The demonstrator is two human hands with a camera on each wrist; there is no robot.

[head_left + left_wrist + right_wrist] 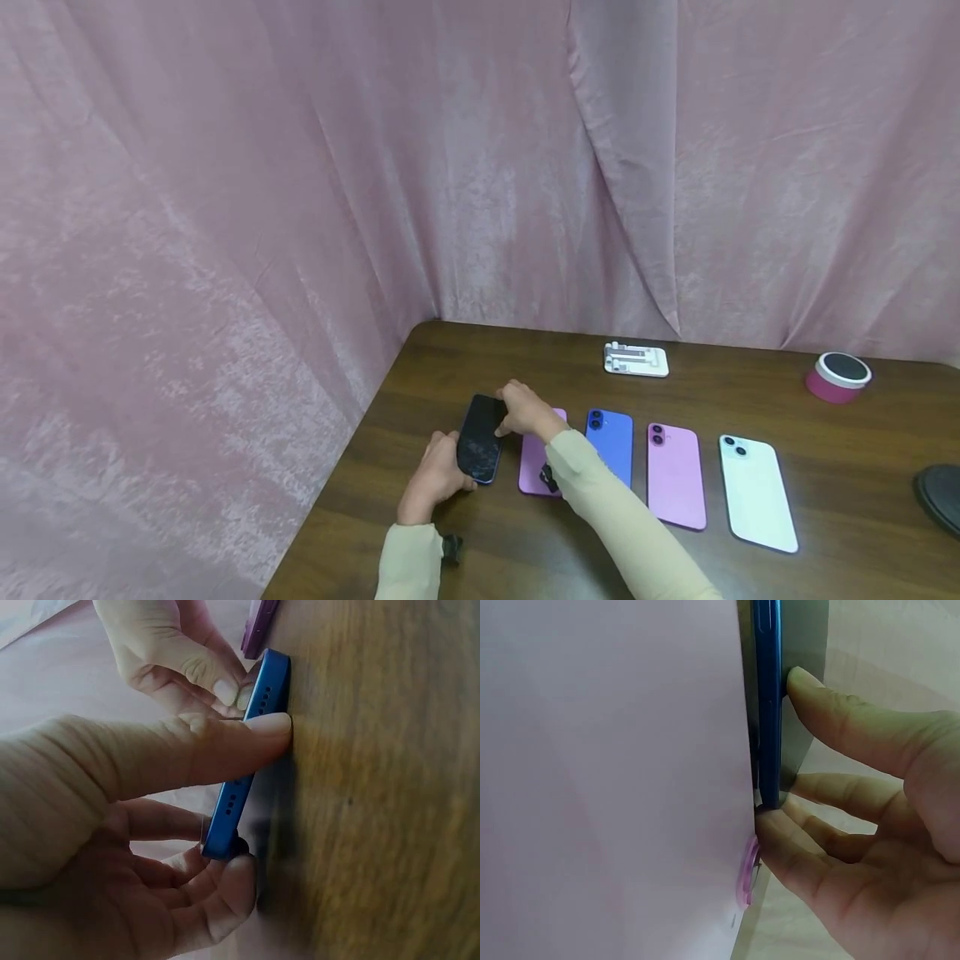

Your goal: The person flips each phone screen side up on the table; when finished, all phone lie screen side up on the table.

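Observation:
A blue-edged smartphone [480, 442] with its dark, smudged screen facing up is held between both hands at the table's left side. My left hand [438, 468] grips its lower end. In the left wrist view, the thumb lies across the phone's blue bottom edge [220, 831], with fingers curled at a corner. My right hand [527, 412] holds the upper right part. In the right wrist view, its thumb touches the screen side near the blue side edge [769, 742], and its fingers curl by the end. Beneath the right forearm, a pink phone [532, 467] lies partly hidden.
Back-up to the right lie a blue phone [618, 437], a pink phone [675, 475] and a pale mint phone [757, 496]. A white folding stand [648, 361] and a pink-and-white round container [832, 383] sit farther back. A black round object [941, 496] is at the right edge.

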